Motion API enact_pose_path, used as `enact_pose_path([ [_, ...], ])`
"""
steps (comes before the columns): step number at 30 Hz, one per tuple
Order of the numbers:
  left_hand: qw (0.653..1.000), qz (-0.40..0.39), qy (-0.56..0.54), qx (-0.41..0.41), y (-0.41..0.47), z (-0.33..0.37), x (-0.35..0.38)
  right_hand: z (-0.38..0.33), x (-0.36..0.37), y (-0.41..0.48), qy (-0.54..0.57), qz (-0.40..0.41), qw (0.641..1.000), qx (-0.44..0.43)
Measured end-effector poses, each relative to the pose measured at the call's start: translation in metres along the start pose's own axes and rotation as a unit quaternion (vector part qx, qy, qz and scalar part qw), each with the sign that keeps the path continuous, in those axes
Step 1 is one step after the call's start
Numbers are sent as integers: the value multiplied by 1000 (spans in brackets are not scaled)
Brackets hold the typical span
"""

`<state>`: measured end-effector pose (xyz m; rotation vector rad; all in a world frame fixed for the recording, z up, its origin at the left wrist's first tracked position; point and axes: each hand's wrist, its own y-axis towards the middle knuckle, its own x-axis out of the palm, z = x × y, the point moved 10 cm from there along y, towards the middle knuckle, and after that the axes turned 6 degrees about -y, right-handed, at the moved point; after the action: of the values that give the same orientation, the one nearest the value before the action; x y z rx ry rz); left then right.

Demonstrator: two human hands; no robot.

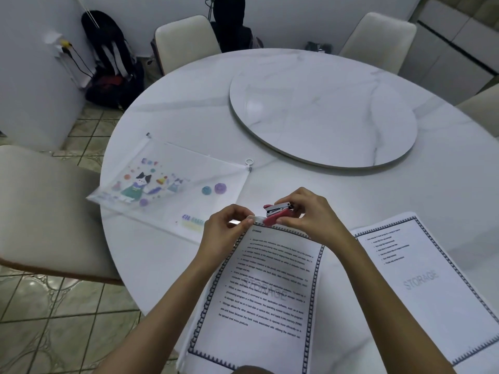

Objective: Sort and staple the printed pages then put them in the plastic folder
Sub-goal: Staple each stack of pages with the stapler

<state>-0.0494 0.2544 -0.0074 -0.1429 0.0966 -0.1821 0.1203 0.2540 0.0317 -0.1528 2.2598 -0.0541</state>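
The left hand (225, 228) pinches the top corner of the pages (259, 287). The right hand (305, 214) grips the stapler (276, 214) at that corner, with the folder (172, 190) lying left.

A round, white marble-veined surface (167, 125) filled the room's middle, with a raised turntable (324, 112) of the same stone on it. A cream padded near chair (40, 211) stood at its left edge; a far-left chair (186, 39) and a far-right chair (378, 36) faced across. Glossy greenish floor tiles (54, 333) caught the light. Against the pale wall (24, 76) leaned what looked like a dark backpack (108, 58).
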Motion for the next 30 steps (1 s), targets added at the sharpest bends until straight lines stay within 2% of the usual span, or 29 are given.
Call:
enact_pose_path([
  [10,1000,-15,8,6,0,0,1,-6,-6,3,20,-13,1000,-5],
  [21,1000,-8,12,10,2,-1,0,-4,16,10,25,-97,995,-2],
  [25,1000,-6,5,7,1,-1,1,-2,20,8,56,-100,993,0],
  [30,1000,-5,9,8,2,-1,3,3,35,4,163,-104,981,18],
])
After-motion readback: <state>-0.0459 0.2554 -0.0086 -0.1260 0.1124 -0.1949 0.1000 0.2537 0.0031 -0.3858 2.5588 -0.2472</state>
